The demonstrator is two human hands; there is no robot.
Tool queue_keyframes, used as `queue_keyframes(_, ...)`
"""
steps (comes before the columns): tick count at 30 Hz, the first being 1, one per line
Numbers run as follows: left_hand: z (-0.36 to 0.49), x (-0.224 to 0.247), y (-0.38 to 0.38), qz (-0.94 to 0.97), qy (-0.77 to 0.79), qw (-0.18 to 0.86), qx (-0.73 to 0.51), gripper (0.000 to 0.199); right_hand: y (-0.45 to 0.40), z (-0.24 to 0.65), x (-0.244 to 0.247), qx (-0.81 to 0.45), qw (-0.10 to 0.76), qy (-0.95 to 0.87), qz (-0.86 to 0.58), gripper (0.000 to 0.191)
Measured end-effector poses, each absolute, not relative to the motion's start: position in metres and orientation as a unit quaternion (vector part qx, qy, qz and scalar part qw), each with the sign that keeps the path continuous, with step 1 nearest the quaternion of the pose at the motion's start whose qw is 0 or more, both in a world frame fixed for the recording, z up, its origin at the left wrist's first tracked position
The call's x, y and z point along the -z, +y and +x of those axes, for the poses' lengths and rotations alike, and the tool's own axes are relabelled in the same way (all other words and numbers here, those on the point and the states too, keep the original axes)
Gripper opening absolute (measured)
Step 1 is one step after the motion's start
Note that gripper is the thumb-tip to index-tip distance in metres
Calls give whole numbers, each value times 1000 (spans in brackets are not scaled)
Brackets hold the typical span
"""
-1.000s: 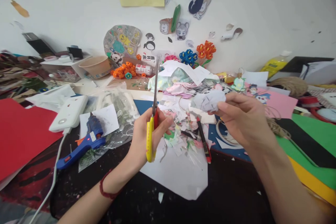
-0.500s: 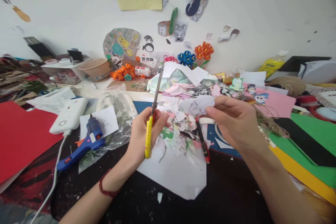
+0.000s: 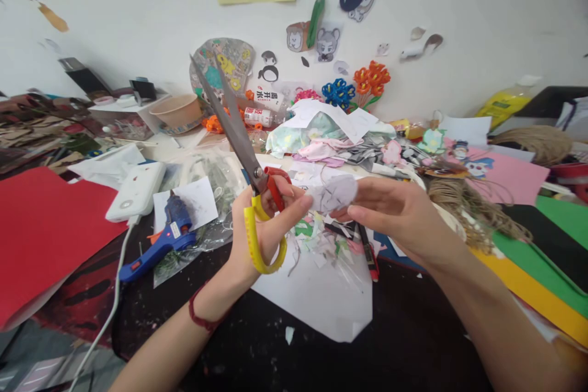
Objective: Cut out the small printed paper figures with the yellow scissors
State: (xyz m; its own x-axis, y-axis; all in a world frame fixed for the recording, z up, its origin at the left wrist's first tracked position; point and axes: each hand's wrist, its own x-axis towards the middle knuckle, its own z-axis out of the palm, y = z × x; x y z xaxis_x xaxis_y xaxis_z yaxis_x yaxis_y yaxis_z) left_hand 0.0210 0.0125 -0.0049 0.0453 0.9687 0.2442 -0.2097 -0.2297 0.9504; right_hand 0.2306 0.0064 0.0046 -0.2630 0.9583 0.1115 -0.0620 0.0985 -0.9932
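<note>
My left hand (image 3: 257, 229) is closed around the scissors (image 3: 250, 165), whose yellow and red handles sit in the palm. The blades point up and to the left, slightly parted. Its thumb and fingertips also touch the left edge of a small white paper cutout (image 3: 337, 194) with dark pen lines. At the cutout's right edge, my right hand (image 3: 390, 208) pinches it between thumb and fingers. Below the cutout lie coloured paper scraps (image 3: 321, 239) on a white sheet (image 3: 321, 300).
A blue glue gun (image 3: 160, 242) and a white power strip (image 3: 138, 193) with its cable lie at the left, beside red paper (image 3: 59, 233). A red-and-black pen (image 3: 369, 254) is right of the scraps. Twine (image 3: 468, 208) and a black phone-like slab (image 3: 546, 239) lie right.
The scissors have turned so their blades lean left and show parted. My left thumb has reached the paper cutout, which is now between both hands. The view has shifted slightly.
</note>
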Motion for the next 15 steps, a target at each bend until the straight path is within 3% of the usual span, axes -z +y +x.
queue_keyframes(4,21,1,12,516,377,498,-586,30,3,226,-5,-558,431,-583,-405,28)
queue_keyframes(15,26,-7,11,561,398,451,-568,26,0,220,-1,-512,453,-596,-420,11)
